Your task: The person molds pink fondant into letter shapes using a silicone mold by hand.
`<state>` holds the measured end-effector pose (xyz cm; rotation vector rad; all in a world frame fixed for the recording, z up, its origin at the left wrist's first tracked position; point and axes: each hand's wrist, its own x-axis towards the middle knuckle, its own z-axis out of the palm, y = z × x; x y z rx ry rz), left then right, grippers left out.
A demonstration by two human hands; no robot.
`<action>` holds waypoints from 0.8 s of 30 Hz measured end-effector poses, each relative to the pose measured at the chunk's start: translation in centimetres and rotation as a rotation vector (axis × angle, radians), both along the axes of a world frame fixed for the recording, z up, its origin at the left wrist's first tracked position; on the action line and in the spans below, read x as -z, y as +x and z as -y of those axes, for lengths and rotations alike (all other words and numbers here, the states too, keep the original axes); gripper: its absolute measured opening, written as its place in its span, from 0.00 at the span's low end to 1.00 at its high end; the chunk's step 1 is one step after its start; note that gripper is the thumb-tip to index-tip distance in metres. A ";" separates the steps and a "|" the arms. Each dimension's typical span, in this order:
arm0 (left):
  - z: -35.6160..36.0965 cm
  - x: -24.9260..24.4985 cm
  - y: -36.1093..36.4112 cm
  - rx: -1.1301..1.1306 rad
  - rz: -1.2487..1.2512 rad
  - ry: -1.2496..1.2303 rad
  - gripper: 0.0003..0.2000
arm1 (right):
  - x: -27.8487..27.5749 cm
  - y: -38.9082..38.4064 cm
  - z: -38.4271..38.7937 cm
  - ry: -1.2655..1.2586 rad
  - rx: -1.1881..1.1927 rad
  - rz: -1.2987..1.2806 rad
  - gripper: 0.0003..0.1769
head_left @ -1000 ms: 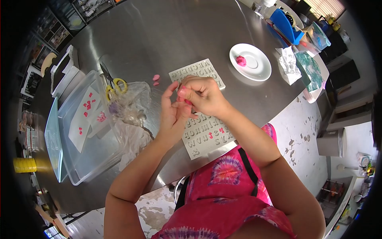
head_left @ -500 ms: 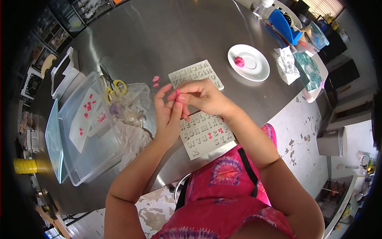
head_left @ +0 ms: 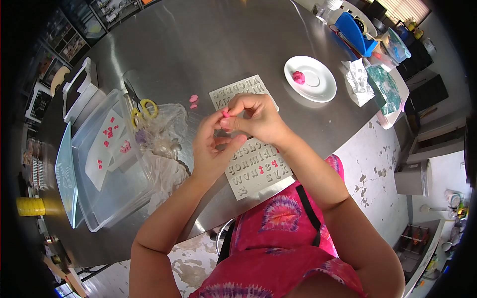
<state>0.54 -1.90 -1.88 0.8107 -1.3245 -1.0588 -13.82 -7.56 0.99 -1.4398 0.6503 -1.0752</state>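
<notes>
Between the thumb and index finger of my right hand (head_left: 261,119) is a small piece of pink dough (head_left: 226,114). My left hand (head_left: 211,149) is open, its thumb held away and its index fingertip at the dough's left side. Both hands are over two pale letter moulds. The far mould (head_left: 226,92) is partly covered by my right hand. On the near mould (head_left: 258,184), a few letter cavities hold pink dough; its upper left part is hidden by my hands. Several flat pink bits (head_left: 194,99) lie on the table left of the far mould.
At right, a white saucer (head_left: 318,89) holds a pink lump (head_left: 298,77), beside crumpled paper (head_left: 358,84). At left, yellow-handled scissors (head_left: 144,110) rest by a plastic bag (head_left: 166,126) and a clear tub (head_left: 119,193) containing paper with pink pieces. A blue tape dispenser (head_left: 354,35) stands far right.
My left thumb has come away from the dough and dropped to the right, so the left hand is more spread. The dough stays in my right fingertips, slightly higher and further right.
</notes>
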 end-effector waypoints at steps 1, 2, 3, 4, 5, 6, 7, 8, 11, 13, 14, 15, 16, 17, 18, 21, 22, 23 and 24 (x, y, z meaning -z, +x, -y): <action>0.1 0.1 0.0 -0.043 0.032 0.017 0.27 | 0.1 0.0 0.0 0.001 0.000 -0.001 0.05; 0.2 0.2 -0.1 -0.085 0.063 0.034 0.27 | 0.2 -0.1 0.1 -0.039 -0.003 -0.023 0.05; 0.3 0.2 -0.1 -0.084 0.061 0.035 0.27 | 0.3 -0.2 0.2 -0.080 -0.006 -0.044 0.06; 0.3 0.3 -0.2 -0.073 0.045 0.011 0.27 | 0.3 -0.1 0.2 -0.079 -0.006 -0.045 0.06; 0.3 0.3 -0.2 -0.063 0.029 -0.013 0.27 | 0.3 -0.1 0.2 -0.172 0.004 -0.055 0.06; 0.3 0.3 -0.1 -0.064 0.028 -0.013 0.27 | 0.4 0.0 0.3 -0.265 0.014 -0.065 0.07; 0.2 0.3 -0.1 -0.065 0.048 -0.009 0.27 | 0.4 0.0 0.3 -0.266 0.013 -0.065 0.07; 0.2 0.2 -0.1 -0.066 0.067 -0.006 0.28 | 0.4 0.0 0.3 -0.284 0.006 -0.071 0.07; 0.1 0.1 -0.1 -0.109 0.165 -0.090 0.29 | 0.6 -0.1 0.4 -0.263 -0.001 -0.071 0.06; 0.2 -0.1 -0.1 -0.125 0.205 -0.114 0.29 | 0.3 0.0 0.2 -0.223 -0.003 -0.066 0.05; 0.2 -0.1 0.0 -0.140 0.245 -0.137 0.30 | 0.0 0.0 0.1 -0.127 -0.001 -0.055 0.04; 0.2 -0.1 0.1 -0.139 0.245 -0.138 0.30 | -0.2 0.0 0.0 -0.032 0.001 -0.045 0.05; 0.2 0.0 0.2 -0.078 0.221 -0.118 0.30 | -0.3 -0.1 0.1 -0.033 0.002 -0.047 0.05; 0.2 0.1 0.2 -0.017 0.197 -0.098 0.30 | -0.3 -0.3 0.2 -0.033 0.036 -0.067 0.06; 0.1 0.1 0.2 -0.018 0.196 -0.099 0.30 | -0.4 -0.4 0.3 -0.034 0.070 -0.088 0.07; 0.0 0.0 0.1 -0.021 0.099 0.014 0.30 | -0.9 -0.7 0.5 -0.033 0.080 -0.114 0.08; 0.0 0.1 0.2 -0.040 0.119 0.012 0.29 | -0.8 -0.8 0.5 -0.034 0.080 -0.114 0.08; 0.1 0.2 0.2 -0.059 0.139 0.010 0.28 | -0.6 -0.8 0.4 -0.058 0.082 -0.130 0.07; 0.1 0.2 0.2 -0.060 0.139 0.009 0.28 | -0.5 -0.8 0.3 -0.082 0.083 -0.145 0.07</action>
